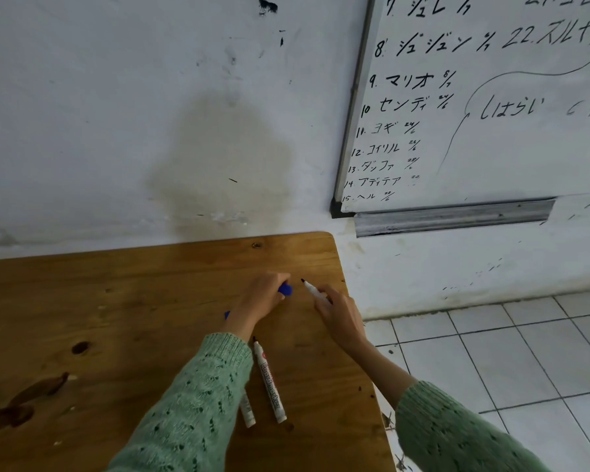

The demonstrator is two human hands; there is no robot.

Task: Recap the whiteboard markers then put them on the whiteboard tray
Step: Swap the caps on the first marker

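While right hand (338, 313) grips marker (312, 290), left hand (263, 298) pinches blue cap (285, 289).

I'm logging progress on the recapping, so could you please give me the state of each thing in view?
Marker in right hand: uncapped, tip bare.
Blue cap: off, held in left hand.
Marker on table: uncapped, lying flat.
Second marker: mostly hidden by the sleeve.
Whiteboard tray: no markers visible in it.
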